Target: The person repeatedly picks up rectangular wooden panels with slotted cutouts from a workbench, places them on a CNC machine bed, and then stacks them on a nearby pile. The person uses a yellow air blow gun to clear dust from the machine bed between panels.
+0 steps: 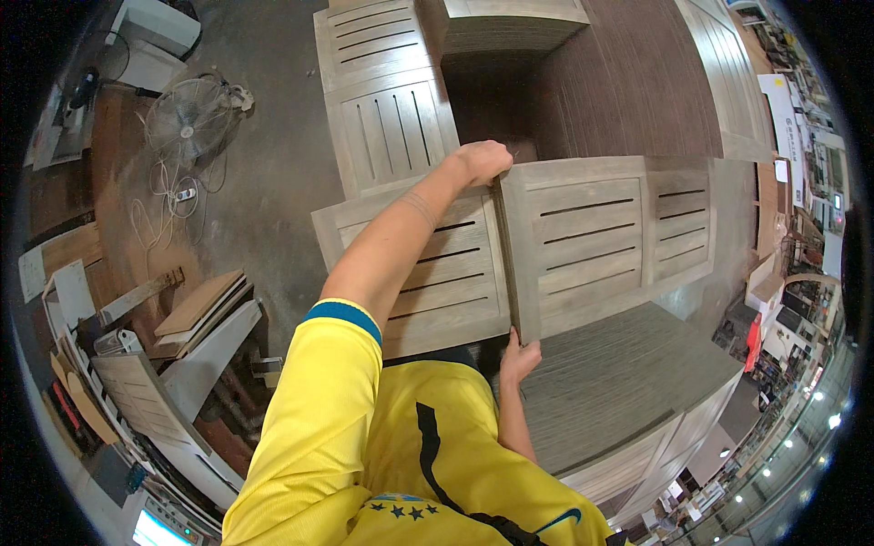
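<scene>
A grey-washed wooden panel with slots [592,246] lies across in front of me, its left edge between my two hands. My left hand [482,162] is closed over the far corner of that edge. At the near corner my right hand [520,360] grips the same panel, thumb up against its edge. A second slotted panel [446,282] sits just left of it, partly under my left forearm, with a narrow dark gap between the two. What supports the panels is mostly hidden.
Beyond stands a dark brown wood-grain cabinet [628,82] with slotted panels [387,132] along its left side. A grey wood-grain top [619,382] lies at the near right. On the left are a floor fan [187,123], loose cords [168,205] and stacked boards [205,309].
</scene>
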A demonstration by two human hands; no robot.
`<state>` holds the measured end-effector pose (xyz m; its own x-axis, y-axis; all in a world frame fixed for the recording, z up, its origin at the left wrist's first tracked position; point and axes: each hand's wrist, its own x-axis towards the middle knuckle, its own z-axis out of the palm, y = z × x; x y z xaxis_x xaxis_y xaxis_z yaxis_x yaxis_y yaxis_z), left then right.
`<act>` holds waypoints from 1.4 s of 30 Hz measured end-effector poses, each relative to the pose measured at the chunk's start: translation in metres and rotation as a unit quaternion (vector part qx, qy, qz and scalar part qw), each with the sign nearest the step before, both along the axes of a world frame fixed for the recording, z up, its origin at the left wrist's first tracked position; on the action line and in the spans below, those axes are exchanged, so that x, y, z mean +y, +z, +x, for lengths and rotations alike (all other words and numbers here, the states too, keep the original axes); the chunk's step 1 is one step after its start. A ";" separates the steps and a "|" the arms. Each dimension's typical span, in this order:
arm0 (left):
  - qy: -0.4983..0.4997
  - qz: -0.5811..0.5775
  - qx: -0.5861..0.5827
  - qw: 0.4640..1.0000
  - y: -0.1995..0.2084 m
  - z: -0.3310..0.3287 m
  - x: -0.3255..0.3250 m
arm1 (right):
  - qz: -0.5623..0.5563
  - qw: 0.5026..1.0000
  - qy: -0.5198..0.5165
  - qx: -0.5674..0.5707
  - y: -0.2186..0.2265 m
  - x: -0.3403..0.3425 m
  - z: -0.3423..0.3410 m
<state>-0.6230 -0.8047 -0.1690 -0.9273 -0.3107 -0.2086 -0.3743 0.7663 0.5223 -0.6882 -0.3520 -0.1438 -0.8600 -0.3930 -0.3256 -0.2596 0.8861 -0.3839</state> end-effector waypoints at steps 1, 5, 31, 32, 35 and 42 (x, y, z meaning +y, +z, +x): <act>-0.006 -0.004 -0.003 1.000 -0.001 -0.001 -0.003 | 0.000 1.000 0.000 0.002 0.000 0.000 -0.001; -0.002 -0.002 -0.011 1.000 0.009 -0.004 0.000 | -0.003 1.000 -0.012 0.001 -0.005 0.004 0.002; 0.611 0.173 -0.155 0.757 0.047 0.429 0.545 | 0.215 0.829 0.361 -0.369 -0.121 -0.010 0.029; 0.622 0.170 -0.150 0.750 0.042 0.435 0.550 | 0.216 0.819 0.386 -0.365 -0.118 -0.019 0.049; 0.627 0.168 -0.119 0.751 0.037 0.458 0.560 | 0.219 0.789 0.458 -0.346 -0.096 -0.031 0.114; 0.713 0.145 0.076 0.682 0.017 0.573 0.617 | 0.210 0.706 0.596 -0.320 -0.047 -0.018 0.280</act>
<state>-0.0501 -0.1876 -0.1517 0.2558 -0.8856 -0.3876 -0.5555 -0.4628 0.6908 -0.4085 -0.3700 -0.1905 0.3759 -0.4672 -0.8003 -0.8091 0.2555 -0.5292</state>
